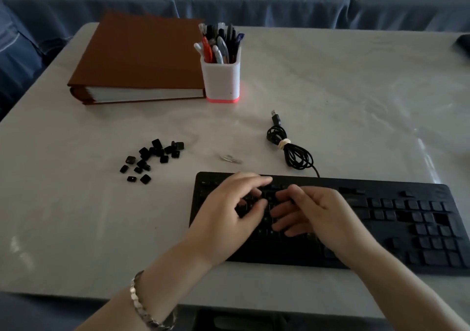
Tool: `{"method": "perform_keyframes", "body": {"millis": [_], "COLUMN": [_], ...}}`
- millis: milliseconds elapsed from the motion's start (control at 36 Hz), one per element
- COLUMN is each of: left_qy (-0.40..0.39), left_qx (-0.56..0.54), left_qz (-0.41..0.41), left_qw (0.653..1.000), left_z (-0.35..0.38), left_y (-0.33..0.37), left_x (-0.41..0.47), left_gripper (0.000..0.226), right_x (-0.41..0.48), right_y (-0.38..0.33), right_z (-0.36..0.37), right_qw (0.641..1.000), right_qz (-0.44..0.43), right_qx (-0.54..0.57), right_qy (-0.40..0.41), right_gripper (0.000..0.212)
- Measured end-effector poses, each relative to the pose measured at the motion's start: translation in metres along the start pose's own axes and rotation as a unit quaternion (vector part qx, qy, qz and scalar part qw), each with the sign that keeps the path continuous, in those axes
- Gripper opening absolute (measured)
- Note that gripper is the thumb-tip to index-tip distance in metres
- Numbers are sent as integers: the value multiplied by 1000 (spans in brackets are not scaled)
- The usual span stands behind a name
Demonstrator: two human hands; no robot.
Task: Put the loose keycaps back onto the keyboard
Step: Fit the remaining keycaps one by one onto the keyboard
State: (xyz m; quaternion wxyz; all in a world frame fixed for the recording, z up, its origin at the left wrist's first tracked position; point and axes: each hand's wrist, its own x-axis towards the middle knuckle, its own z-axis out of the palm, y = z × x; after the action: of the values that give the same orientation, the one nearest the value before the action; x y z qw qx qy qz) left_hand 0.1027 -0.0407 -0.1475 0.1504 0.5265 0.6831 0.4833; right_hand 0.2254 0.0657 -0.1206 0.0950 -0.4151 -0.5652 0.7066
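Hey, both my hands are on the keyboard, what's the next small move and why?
Probably reach the left hand over to the loose keycaps and pick one up: a pile lies on the table left of the keyboard, whose right side shows gaps. Whether the left hand holds a cap now, I cannot tell.

A keyboard (396,213) lies on a table (356,101), the left hand (229,216) and right hand (318,216) over its left half. Keycaps (152,157) lie scattered behind and left of the keyboard, a coiled cable (292,150) just behind it, a pen cup (223,81) farther behind, and a binder (137,58) farther behind and left.
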Motion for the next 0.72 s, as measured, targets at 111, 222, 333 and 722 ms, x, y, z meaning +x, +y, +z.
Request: {"method": "perform_keyframes", "body": {"millis": [111,222,333,722], "left_qy": [-54,-82,-43,57], "left_qx": [-17,-47,-43,-122], "left_qz": [1,-30,-29,-67], "left_qw": [998,995,998,989], "left_z": [5,8,9,7], "left_y": [1,1,4,11], "left_x": [0,-1,1,6], "left_gripper": [33,35,34,24], "right_x": [-3,-4,-5,-16], "right_y": [6,9,5,-9], "right_z": [3,7,10,3], "right_qw": [997,991,987,973], "right_qz": [55,84,90,44], "right_qx": [52,95,120,205], "right_qy": [-8,-45,-60,-93], "right_gripper": [37,45,47,49]}}
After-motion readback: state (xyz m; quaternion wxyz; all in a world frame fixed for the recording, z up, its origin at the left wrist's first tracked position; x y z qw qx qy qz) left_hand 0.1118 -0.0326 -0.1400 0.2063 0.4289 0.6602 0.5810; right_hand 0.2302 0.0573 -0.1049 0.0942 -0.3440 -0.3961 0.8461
